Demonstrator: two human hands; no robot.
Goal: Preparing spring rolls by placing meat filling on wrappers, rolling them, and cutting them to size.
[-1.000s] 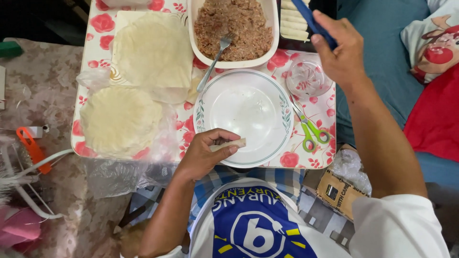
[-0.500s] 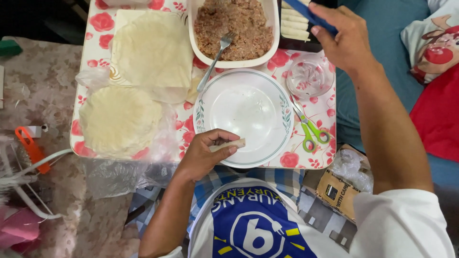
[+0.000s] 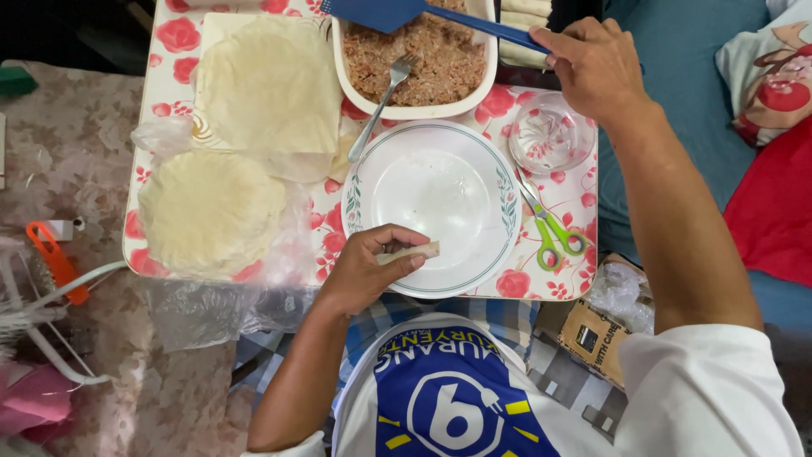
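Left hand pinches a small pale rolled wrapper piece between thumb and fingers, held over the near rim of the white plate. Right hand is closed around the handle of a blue spatula; its blade sits over the dish of minced filling, up and left of that grip. A fork leans in the dish. Just below the right hand: a clear glass bowl, then green-handled scissors. Round wrapper stacks lie left of the left hand's grip.
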